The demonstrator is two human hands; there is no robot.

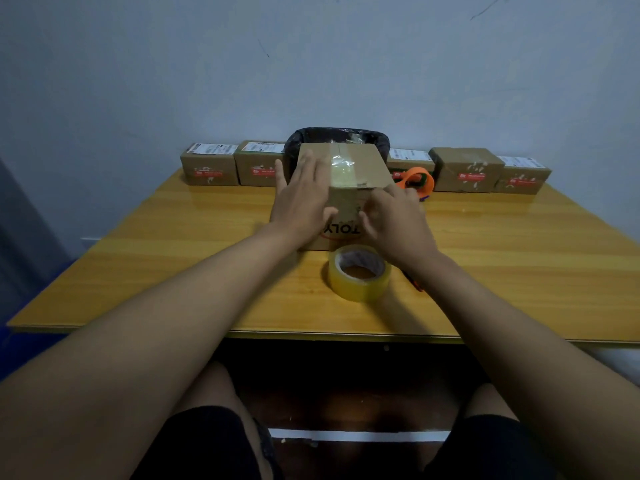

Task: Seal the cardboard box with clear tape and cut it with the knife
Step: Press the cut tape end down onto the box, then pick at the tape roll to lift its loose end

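Note:
A brown cardboard box (360,164) stands in the middle of the wooden table (173,244), with a strip of clear tape (341,168) running along its top seam and down the front. My left hand (301,195) lies flat on the box's top left with straight fingers. My right hand (394,220) presses against the front right face, fingers slightly bent on the cardboard. A roll of clear tape (360,271) lies on the table just in front of the box. The knife (417,284) is a dark and orange handle mostly hidden under my right wrist.
A row of small taped parcels (209,168) (467,169) lines the table's back edge against the wall. A black bag-lined bin (337,136) sits behind the box. An orange tape dispenser (417,180) stands to the box's right.

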